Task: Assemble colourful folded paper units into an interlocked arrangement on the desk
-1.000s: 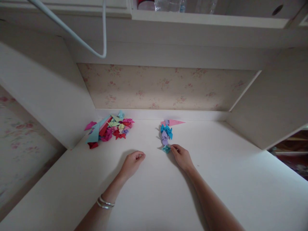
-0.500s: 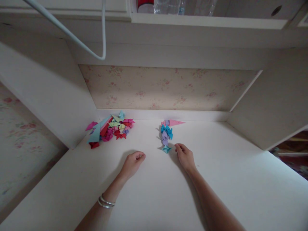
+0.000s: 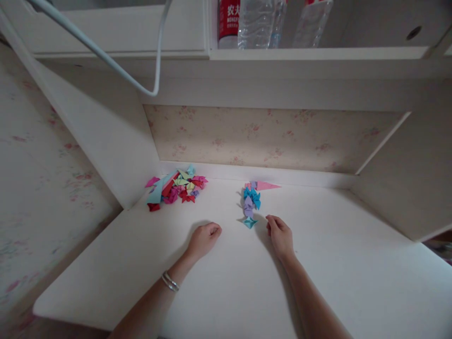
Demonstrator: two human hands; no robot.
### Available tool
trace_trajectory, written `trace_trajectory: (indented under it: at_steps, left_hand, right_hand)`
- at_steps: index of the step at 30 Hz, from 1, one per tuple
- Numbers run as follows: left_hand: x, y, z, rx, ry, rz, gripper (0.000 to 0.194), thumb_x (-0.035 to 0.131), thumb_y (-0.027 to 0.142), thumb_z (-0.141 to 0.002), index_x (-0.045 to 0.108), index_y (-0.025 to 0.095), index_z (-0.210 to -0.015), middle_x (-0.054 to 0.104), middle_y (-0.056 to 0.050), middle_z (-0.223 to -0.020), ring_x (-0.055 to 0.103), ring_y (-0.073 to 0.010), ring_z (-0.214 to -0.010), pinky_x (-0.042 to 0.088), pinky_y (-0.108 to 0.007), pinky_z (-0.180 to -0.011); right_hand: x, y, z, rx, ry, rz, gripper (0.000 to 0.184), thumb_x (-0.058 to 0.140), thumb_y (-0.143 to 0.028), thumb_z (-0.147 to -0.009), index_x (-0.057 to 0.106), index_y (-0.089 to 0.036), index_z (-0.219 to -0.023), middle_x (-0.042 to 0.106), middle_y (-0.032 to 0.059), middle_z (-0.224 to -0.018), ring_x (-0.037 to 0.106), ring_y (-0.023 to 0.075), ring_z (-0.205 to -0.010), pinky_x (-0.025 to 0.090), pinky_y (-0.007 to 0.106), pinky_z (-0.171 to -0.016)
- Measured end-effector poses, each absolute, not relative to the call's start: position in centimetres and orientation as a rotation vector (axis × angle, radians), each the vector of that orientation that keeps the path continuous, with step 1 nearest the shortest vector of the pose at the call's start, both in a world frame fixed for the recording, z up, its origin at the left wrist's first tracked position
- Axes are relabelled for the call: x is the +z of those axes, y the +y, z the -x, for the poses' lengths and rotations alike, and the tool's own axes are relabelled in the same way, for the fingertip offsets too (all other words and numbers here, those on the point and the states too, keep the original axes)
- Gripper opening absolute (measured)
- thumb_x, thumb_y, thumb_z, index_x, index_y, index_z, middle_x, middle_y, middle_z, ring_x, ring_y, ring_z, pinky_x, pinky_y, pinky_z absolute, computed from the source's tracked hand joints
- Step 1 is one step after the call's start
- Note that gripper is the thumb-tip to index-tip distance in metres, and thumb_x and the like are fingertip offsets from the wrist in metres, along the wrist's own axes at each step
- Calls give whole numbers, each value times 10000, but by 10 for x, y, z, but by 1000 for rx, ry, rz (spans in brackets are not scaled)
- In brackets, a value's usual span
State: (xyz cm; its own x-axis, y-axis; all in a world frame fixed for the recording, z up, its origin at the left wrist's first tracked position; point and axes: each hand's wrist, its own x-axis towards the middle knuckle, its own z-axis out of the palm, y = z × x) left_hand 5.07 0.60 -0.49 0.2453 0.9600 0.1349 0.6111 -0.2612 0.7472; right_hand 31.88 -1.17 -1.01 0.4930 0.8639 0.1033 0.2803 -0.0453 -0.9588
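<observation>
My left hand (image 3: 204,240) rests on the white desk with its fingers curled closed, and nothing shows in it. Closed as well, my right hand (image 3: 280,235) lies just right of a small teal folded paper piece (image 3: 249,222), apart from it. Behind that piece, a lilac folded paper piece (image 3: 248,206) and bright blue folded paper pieces (image 3: 253,197) form a line going away from me. At its far end lies a pink paper cone (image 3: 267,185). A pile of colourful origami pieces (image 3: 176,186) sits at the back left, beyond my left hand.
The white desk (image 3: 226,282) has a raised back edge and side panels at left and right. Above it is a shelf (image 3: 318,54) with plastic bottles (image 3: 256,23). A white lamp arm or tube (image 3: 106,54) hangs in front of the cabinet at upper left.
The camera view has tilted and turned, so more of the shelf and the desk's left edge show. Relative to the desk, my hands and the paper pieces look nearly unmoved.
</observation>
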Motion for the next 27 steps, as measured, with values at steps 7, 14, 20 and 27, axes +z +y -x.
trace_trajectory:
  at_steps: [7,14,20,27]
  left_hand:
    - [-2,5,-52,823,1486,-1975,276,490,374,-839,715,215,-840,703,-27,-755,608,-156,-681,397,-231,-625]
    - [1,-1,-53,767,1479,-2081,267,489,363,-850,717,227,-839,711,-14,-751,617,-141,-679,381,-218,-627]
    - [1,13,-48,832,1485,-2029,287,486,360,-834,721,194,-841,720,-14,-753,636,-148,-681,426,-222,-631]
    - [43,89,15,903,2004,-1941,306,444,291,-840,706,146,-906,708,-91,-942,618,-236,-932,445,-311,-816]
  right_hand:
    - [-9,-16,-322,685,-929,1535,476,481,-604,-795,659,-165,-846,556,5,-600,465,146,-523,364,250,-485]
    - [-2,-38,-310,861,-994,1455,446,549,-587,-734,668,-159,-781,519,-21,-540,422,116,-457,312,234,-425]
    - [-6,-61,-300,849,-1052,1458,423,520,-576,-782,664,-178,-787,512,-29,-543,417,122,-469,309,238,-447]
    - [-8,-58,-303,809,-1141,1498,430,497,-587,-807,658,-188,-781,523,-19,-564,439,141,-505,324,249,-476]
